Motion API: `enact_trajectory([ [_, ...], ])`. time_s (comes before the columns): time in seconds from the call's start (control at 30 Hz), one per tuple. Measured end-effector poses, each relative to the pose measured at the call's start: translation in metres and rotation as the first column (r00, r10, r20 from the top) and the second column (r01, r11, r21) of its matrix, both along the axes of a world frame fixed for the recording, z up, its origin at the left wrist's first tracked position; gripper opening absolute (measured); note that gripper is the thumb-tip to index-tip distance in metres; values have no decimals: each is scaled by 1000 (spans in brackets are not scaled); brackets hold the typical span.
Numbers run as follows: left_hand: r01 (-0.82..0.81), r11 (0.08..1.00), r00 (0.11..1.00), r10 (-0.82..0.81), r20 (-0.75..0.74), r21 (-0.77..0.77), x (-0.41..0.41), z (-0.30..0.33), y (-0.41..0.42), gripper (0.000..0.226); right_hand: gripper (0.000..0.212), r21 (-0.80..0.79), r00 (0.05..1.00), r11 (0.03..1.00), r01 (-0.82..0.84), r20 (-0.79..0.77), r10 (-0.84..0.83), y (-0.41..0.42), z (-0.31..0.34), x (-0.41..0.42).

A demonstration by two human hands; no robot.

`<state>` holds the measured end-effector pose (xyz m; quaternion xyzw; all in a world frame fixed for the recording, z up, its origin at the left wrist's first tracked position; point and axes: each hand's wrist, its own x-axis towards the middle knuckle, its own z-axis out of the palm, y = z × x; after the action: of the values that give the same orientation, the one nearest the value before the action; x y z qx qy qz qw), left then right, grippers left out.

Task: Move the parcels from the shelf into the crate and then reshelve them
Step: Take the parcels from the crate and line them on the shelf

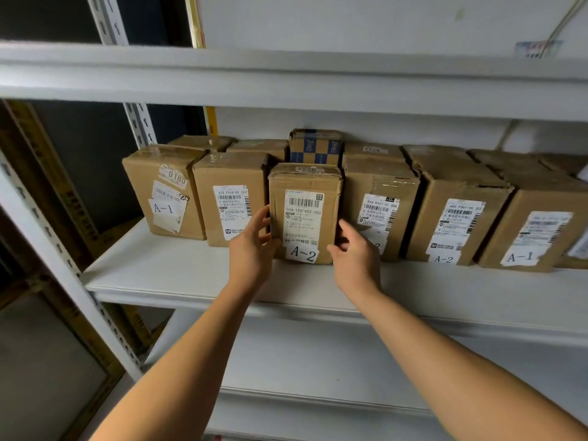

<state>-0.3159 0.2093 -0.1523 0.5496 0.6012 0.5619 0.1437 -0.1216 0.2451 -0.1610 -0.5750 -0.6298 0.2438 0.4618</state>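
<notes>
Here both hands reach to the middle shelf (178,278), one on each side of a small parcel (304,214) marked A-2. The left hand (251,246) lies against its left side, fingers curled round the edge; the right hand (356,253) is at its right side, fingers bent toward the cardboard, thumb low near the front corner. Neither hand is closed in a fist; together they bracket the parcel, which stands upright on the shelf, slightly nearer than its neighbours. Left of it stands a taller box (230,198), and farther left a box marked A-1 (164,189). Right of it stand three more boxes, the nearest (380,202) partly hidden by the right hand, then one marked A-2 (455,211), then another marked A-1 (534,227). Behind the parcel a blue-checked box (315,148) sits against the far wall.
</notes>
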Motion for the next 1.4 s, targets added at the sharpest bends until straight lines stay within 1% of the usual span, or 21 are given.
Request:
enact_trajectory([
  [0.07,-30,999,1000,30,1,-17,-2,-5,10,70,59,29,999,999,37,20,-38,4,-1,-7],
  [0.2,-55,998,998,56,29,-20,-3,-9,18,71,54,24,995,996,90,43,-91,9,0,-17],
  [0.33,-94,996,995,94,-17,-3,2,-11,23,73,52,14,991,992,126,43,-126,14,0,-23],
  [0.57,-148,989,979,147,-139,3,4,-12,25,71,50,1,990,991,135,29,-135,9,0,-30],
  [0.63,-170,985,974,166,-152,-14,6,-10,20,62,48,-11,995,995,97,-32,-97,3,2,-25],
  [0.73,-238,971,966,233,-115,-32,16,-7,-4,39,39,9,988,1000,2,-152,-1,-16,2,-2],
  [0.8,-274,962,957,274,-99,14,28,-9,-24,29,30,70,990,997,-19,-140,29,-31,-2,25],
  [0.87,-193,979,974,199,-107,68,49,-15,-42,24,23,122,997,992,-7,-81,17,-49,-6,58],
  [0.97,46,995,991,-34,-128,93,94,-23,-61,23,22,178,997,982,66,26,-72,-82,-16,117],
  [1.03,172,982,975,-157,-159,83,133,-27,-68,28,24,179,987,975,132,71,-146,-108,-24,159],
  [1.1,289,954,940,-268,-210,78,177,-31,-76,31,26,171,970,964,202,98,-221,-138,-32,202],
  [1.17,408,911,884,-378,-276,61,228,-37,-88,32,29,139,952,952,273,102,-288,-172,-41,248],
  [1.27,559,829,776,-529,-343,-17,313,-50,-116,33,35,10,922,925,381,74,-380,-229,-59,322],
  [1.33,648,757,686,-629,-365,-87,374,-64,-140,33,40,-57,885,884,464,66,-460,-274,-75,374],
  [1.4,715,679,584,-710,-394,-163,439,-82,-170,35,42,-121,832,824,554,74,-549,-327,-95,424],
])
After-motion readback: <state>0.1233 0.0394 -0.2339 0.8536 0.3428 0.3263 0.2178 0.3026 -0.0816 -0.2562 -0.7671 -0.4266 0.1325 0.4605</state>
